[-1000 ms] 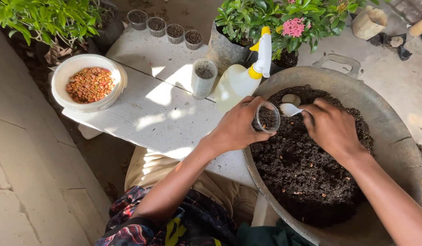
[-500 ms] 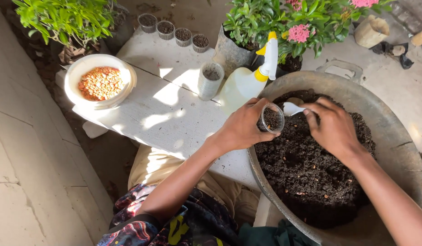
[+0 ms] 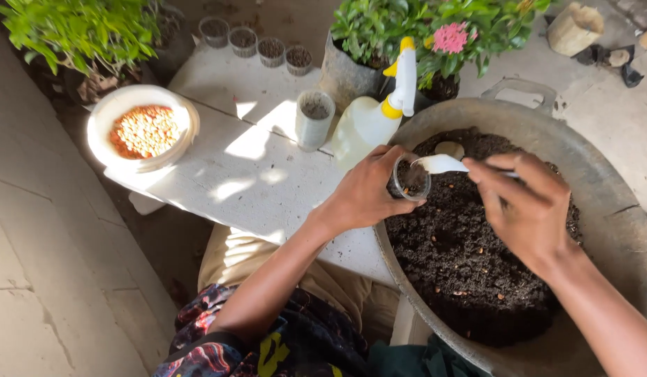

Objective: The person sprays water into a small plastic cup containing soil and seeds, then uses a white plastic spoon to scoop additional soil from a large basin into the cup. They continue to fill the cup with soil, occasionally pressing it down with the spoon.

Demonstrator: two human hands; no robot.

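Left hand (image 3: 369, 192) grips a small clear cup (image 3: 409, 180), partly filled; right hand (image 3: 526, 209) pinches a white spoon (image 3: 442, 165) at its rim. Beyond, five cups already hold soil.

The left hand (image 3: 369, 192) is curled, fingers wrapped round, forearm reaching up from lower left. The right hand (image 3: 529, 213) is pinched at the fingertips, its forearm coming in from lower right.

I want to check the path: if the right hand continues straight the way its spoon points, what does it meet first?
Probably the small clear cup in the left hand: the right hand aims the white spoon at its rim.
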